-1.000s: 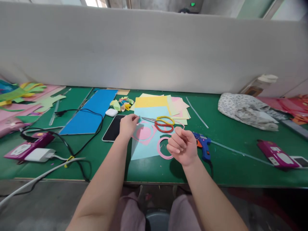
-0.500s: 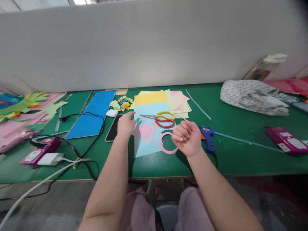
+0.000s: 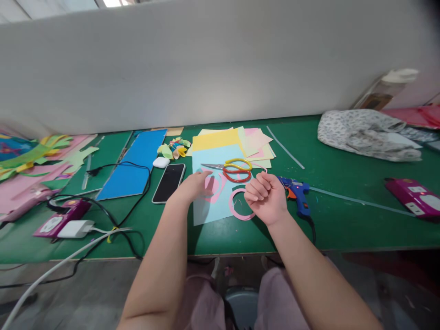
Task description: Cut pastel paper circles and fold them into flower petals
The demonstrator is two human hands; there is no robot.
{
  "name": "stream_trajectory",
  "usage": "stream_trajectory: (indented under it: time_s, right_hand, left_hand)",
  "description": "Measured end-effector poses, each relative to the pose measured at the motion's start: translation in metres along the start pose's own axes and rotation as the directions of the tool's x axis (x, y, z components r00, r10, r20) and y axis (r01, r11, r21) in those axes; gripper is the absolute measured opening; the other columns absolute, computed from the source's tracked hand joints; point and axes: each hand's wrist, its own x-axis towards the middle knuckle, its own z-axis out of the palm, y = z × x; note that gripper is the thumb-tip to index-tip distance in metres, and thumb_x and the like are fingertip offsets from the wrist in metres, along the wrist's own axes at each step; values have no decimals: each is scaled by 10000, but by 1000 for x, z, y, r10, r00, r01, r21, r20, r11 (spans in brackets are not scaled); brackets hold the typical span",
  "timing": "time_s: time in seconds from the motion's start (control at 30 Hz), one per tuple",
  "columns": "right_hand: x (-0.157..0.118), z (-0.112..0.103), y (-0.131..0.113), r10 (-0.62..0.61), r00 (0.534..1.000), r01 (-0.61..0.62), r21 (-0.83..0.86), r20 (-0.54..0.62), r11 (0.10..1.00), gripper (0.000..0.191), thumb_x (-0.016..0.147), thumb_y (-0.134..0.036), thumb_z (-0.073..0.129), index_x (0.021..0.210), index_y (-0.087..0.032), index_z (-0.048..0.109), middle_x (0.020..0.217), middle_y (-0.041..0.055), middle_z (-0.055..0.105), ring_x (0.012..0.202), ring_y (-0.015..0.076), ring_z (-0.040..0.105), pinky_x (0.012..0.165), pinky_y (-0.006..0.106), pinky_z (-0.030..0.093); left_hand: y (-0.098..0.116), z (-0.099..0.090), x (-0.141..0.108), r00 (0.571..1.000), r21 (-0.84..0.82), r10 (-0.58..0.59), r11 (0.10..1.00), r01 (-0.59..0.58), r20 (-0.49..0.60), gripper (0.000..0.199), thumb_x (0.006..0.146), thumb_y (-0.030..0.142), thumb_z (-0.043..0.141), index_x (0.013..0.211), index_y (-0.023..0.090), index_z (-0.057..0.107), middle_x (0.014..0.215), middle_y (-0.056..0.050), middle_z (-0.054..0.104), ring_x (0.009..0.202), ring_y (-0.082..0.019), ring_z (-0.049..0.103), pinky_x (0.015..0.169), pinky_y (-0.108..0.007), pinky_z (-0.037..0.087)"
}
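Note:
My left hand (image 3: 195,185) hovers over the left edge of the light blue paper (image 3: 209,213), fingers stretched out above the cut pink paper scrap (image 3: 219,188) and hiding part of it. Nothing shows in its grasp. My right hand (image 3: 265,196) is closed, knuckles up, and a thin curved pink paper strip (image 3: 261,166) rises from its fingertips. Beside that hand, partly covered by it, lies a pink paper ring (image 3: 236,211). Scissors (image 3: 237,172) with one yellow and one red handle rest on the blue paper, blades pointing left.
Right of my right hand lies a blue glue gun (image 3: 300,197). A phone (image 3: 169,183), a white case (image 3: 161,162) and paper petals (image 3: 174,148) lie to the left. Cables cross near a purple power strip (image 3: 62,215). A patterned cloth (image 3: 364,135) sits at right.
My left hand has come down and right, from above the phone to over the pink scrap, uncovering the phone. My right hand has stayed nearly still. The view has shifted slightly.

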Motion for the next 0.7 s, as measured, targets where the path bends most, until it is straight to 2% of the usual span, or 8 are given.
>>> stream_trajectory:
  time_s: [0.13, 0.27, 0.6, 0.7]
  right_hand:
    - [-1, 1, 1, 1, 1000, -2, -9, -22, 1000, 465, 788, -183, 549, 527, -208, 165, 447, -87, 163, 417, 84, 193, 393, 169, 328]
    - [-1, 0, 4, 14, 999, -15, -24, -37, 1000, 455, 799, -196, 543, 520, -209, 185, 444, -85, 179, 423, 86, 200, 396, 173, 335]
    - [2, 0, 8, 8, 998, -12, -70, -56, 997, 460, 807, -222, 549, 506, -208, 202, 440, -87, 178, 416, 83, 186, 394, 167, 331]
    - [3, 1, 10, 7, 998, -13, -93, -66, 996, 454, 814, -225, 535, 494, -203, 214, 436, -85, 187, 416, 82, 172, 391, 166, 325]
  left_hand:
    - [-2, 2, 4, 999, 16, -38, 999, 39, -26, 398, 899, 347, 568, 1257, 179, 521, 1252, -107, 555, 1062, -231, 586, 884, -452, 513]
    - [-4, 3, 4, 999, -30, -43, 999, 43, -3, 368, 905, 342, 561, 1232, 178, 536, 1200, -99, 583, 992, -205, 611, 831, -409, 538]
    - [-1, 8, 6, 998, -171, 33, 984, -40, -46, 430, 886, 332, 583, 1283, 197, 490, 1187, -98, 566, 916, -182, 604, 750, -354, 541]
    - [1, 8, 6, 998, -205, 46, 977, -54, -46, 402, 854, 328, 619, 1220, 184, 537, 1079, -77, 602, 849, -168, 602, 729, -340, 525]
